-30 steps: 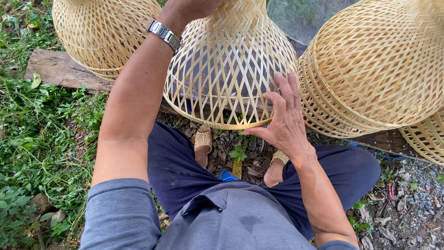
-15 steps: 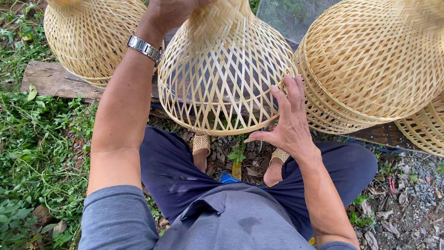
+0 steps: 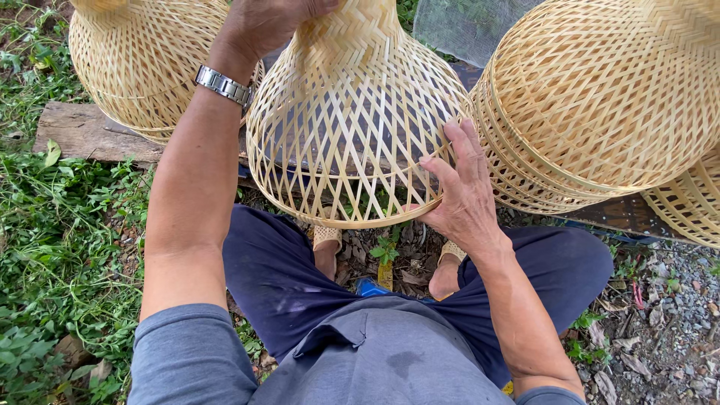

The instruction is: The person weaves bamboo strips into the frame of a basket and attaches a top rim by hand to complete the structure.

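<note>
A bell-shaped woven bamboo shade (image 3: 352, 127) hangs in front of me, open weave below, tight weave at its narrow top. My left hand (image 3: 266, 22), a metal watch (image 3: 223, 84) on its wrist, grips that narrow top. My right hand (image 3: 461, 187) lies flat against the lower right side of the shade, thumb hooked under the rim, fingers spread on the weave. My knees in dark blue trousers are below, with my feet in woven sandals (image 3: 327, 238) between them.
Another woven shade (image 3: 142, 67) stands at the upper left on a wooden plank (image 3: 82, 131). A stack of nested shades (image 3: 600, 105) fills the upper right, with one more at the right edge (image 3: 686, 206). Grass lies left, gravel and dry leaves right.
The shade has turned and shifted slightly under my hands. My right hand slid up along the rim and now presses the lower right side.
</note>
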